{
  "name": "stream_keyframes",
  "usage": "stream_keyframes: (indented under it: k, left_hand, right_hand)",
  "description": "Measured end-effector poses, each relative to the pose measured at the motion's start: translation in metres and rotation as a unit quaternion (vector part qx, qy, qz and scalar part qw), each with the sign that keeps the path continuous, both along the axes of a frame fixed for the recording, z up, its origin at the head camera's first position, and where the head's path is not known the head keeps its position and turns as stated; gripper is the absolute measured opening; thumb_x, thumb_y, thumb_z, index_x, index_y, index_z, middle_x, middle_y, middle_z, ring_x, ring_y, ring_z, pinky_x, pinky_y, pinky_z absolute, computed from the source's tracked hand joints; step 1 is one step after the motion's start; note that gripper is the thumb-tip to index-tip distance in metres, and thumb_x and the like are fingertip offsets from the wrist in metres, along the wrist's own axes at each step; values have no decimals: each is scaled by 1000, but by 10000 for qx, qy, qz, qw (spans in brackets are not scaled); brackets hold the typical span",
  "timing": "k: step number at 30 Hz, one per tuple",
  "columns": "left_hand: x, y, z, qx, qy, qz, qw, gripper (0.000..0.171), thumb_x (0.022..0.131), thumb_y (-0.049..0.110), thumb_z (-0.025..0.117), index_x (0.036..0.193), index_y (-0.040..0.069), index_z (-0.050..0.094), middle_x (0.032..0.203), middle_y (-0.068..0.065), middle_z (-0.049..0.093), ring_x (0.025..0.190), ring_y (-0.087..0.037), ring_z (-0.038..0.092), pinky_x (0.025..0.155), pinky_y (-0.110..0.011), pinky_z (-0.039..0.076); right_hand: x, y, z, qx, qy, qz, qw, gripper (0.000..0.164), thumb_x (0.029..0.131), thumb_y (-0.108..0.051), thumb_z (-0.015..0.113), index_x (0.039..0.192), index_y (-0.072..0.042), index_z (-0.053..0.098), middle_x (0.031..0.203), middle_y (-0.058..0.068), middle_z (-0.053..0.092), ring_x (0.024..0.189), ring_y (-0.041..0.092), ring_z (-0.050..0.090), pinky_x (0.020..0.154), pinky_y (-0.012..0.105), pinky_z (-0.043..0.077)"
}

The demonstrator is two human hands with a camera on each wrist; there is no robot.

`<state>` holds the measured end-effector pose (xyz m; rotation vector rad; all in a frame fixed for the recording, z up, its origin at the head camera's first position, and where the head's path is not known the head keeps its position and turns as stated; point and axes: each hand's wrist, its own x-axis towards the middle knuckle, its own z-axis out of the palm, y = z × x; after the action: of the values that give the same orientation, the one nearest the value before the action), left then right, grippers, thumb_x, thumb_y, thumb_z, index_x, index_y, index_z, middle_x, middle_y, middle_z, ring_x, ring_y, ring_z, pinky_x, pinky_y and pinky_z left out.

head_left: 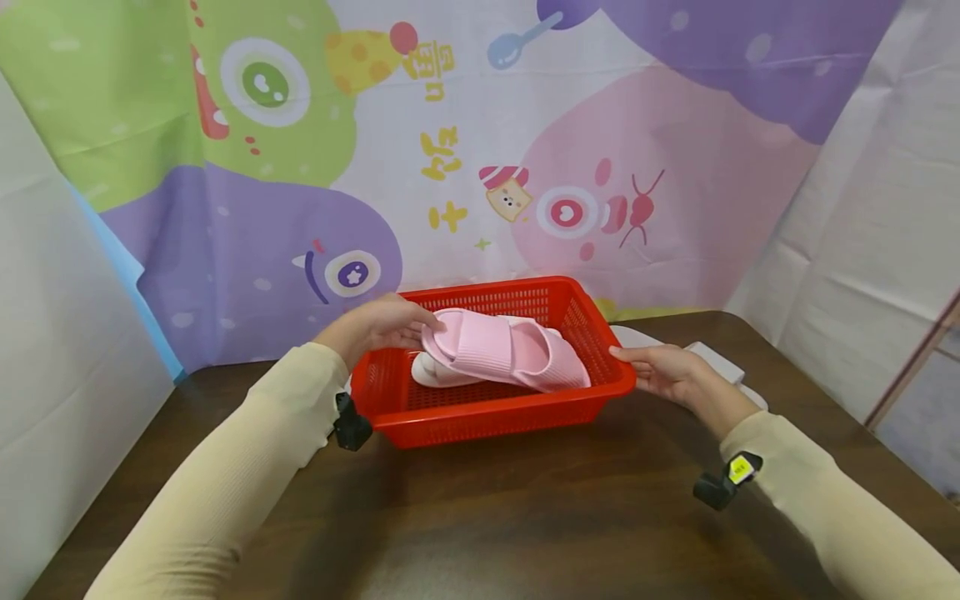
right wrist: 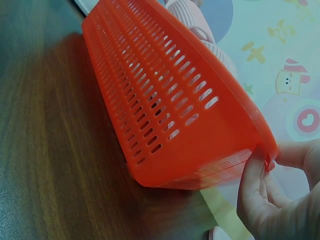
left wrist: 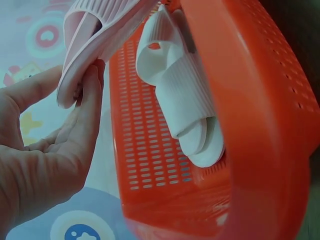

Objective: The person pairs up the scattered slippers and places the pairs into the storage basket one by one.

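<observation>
A red plastic basket (head_left: 487, 421) with slotted walls stands on the table. My left hand (head_left: 382, 327) pinches one end of a pink slipper (head_left: 483, 343), thumb on one face and fingers on the other. The slipper's far end slopes down inside the basket toward the right. Under it lie white slippers (left wrist: 185, 92), partly covered in the head view; the left wrist view shows their ribbed straps. At the basket's right end, my right hand (head_left: 667, 371) holds the rim between thumb and fingers, as the right wrist view (right wrist: 280, 200) confirms.
White objects (head_left: 716, 362) lie on the table behind my right hand, partly hidden by it. A cartoon-printed cloth (head_left: 465, 125) hangs directly behind the basket. Pale cloth walls rise on both sides of the brown wooden table (head_left: 510, 517).
</observation>
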<state>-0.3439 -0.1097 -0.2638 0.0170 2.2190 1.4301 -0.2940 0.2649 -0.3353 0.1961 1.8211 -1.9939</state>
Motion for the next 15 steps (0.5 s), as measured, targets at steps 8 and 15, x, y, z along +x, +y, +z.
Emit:
stream_keyframes:
  k: [8, 15]
  left_hand:
    - [0, 3, 0, -267, 96, -232, 9993, 34, 92, 16, 59, 120, -3, 58, 88, 2, 64, 77, -8, 63, 95, -33, 53]
    - [1, 14, 1, -974, 494, -459, 9930, 15, 84, 14, 64, 91, 1, 61, 72, 3, 60, 65, -6, 61, 69, -23, 58]
  right_hand:
    - [0, 1, 0, 7, 33, 5, 10000, 26, 92, -17, 64, 110, -4, 52, 80, -4, 72, 74, 9, 69, 71, 22, 58]
    - [-1, 0, -1, 103, 39, 20, 9999, 31, 92, -18, 63, 115, -3, 49, 79, -5, 72, 74, 8, 68, 72, 21, 58]
